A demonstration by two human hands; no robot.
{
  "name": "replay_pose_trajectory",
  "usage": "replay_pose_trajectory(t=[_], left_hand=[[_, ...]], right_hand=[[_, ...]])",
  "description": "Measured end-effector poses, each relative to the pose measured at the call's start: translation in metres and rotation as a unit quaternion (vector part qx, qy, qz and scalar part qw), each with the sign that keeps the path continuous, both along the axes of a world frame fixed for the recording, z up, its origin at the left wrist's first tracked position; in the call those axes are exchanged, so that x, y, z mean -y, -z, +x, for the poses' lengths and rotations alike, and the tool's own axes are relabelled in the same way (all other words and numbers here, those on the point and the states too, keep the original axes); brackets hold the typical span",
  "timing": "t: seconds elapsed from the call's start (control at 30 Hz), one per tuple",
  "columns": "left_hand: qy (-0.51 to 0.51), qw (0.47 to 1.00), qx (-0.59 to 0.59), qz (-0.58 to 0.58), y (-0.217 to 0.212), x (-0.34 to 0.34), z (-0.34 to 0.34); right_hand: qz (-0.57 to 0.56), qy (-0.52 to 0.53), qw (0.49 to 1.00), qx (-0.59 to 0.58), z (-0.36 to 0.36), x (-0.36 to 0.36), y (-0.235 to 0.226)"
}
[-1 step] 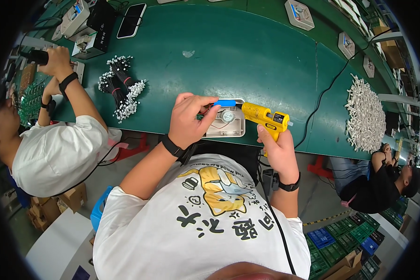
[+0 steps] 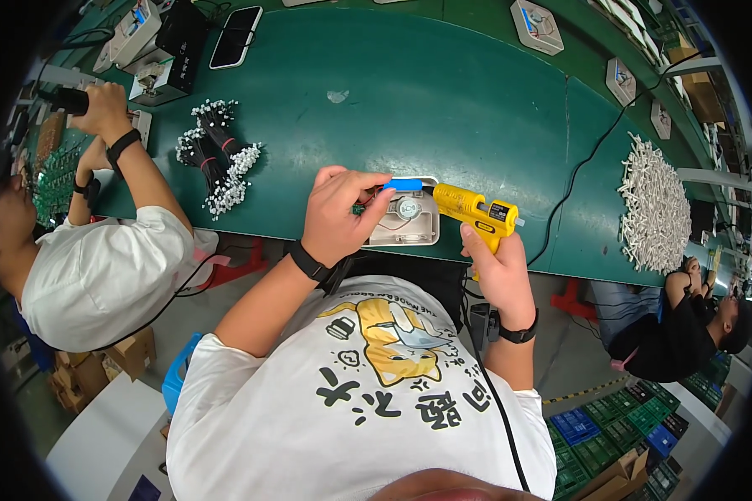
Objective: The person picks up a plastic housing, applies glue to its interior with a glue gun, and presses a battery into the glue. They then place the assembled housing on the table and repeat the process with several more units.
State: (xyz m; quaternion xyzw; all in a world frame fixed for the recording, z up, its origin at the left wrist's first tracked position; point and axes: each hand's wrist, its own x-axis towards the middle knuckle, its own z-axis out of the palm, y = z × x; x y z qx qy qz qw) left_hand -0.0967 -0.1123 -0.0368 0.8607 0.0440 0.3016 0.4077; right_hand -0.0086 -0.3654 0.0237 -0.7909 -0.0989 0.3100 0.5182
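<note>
My left hand [image 2: 339, 210] pinches a blue cylindrical battery [image 2: 404, 184] between thumb and fingers, at the upper edge of a white plastic housing [image 2: 434, 227]. Inside the housing lie a round silver speaker-like part [image 2: 408, 208], thin wires and a green circuit board partly hidden by my fingers. A yellow hot glue gun [image 2: 468, 208] is gripped by my right hand [image 2: 505, 271], its handle in my closed fingers. The nozzle points left, close to the right end of the battery; whether it touches cannot be made out. A glue stick pokes out of its back.
Bundled black wires with white connectors [image 2: 217, 163] lie left; small white parts [image 2: 653, 209] are heaped right. A phone [image 2: 236, 37] and similar housings [image 2: 536, 27] lie farther back. A black cable [image 2: 578, 171] crosses the green table [image 2: 393, 92]. Co-workers sit left [image 2: 113, 271] and right [image 2: 673, 334].
</note>
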Motion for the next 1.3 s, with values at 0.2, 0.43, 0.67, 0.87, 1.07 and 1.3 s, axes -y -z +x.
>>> replay_pose_trajectory(t=[0.2,0.43,0.67,0.87,1.07,1.3], left_hand=[[0.014,1.0,-0.016,0.017,-0.005,-0.001,0.001],[0.036,0.999,-0.025,-0.002,0.0,-0.004,-0.001],[0.044,0.996,-0.012,0.082,-0.007,-0.005,0.0],[-0.01,0.994,-0.105,0.021,-0.01,-0.004,0.002],[0.008,0.978,-0.199,-0.06,-0.01,-0.016,0.01],[0.068,0.968,-0.235,-0.056,-0.006,-0.024,0.013]], right_hand=[[0.005,0.005,1.0,0.012,-0.002,0.004,0.001],[0.004,0.016,0.999,-0.046,0.001,0.012,-0.003],[0.042,0.02,0.997,-0.066,0.005,0.013,0.008],[0.013,0.004,0.997,-0.071,0.012,0.005,0.006],[-0.03,-0.004,0.998,-0.048,0.016,-0.002,0.002],[-0.006,-0.023,1.0,0.002,0.006,0.008,-0.006]])
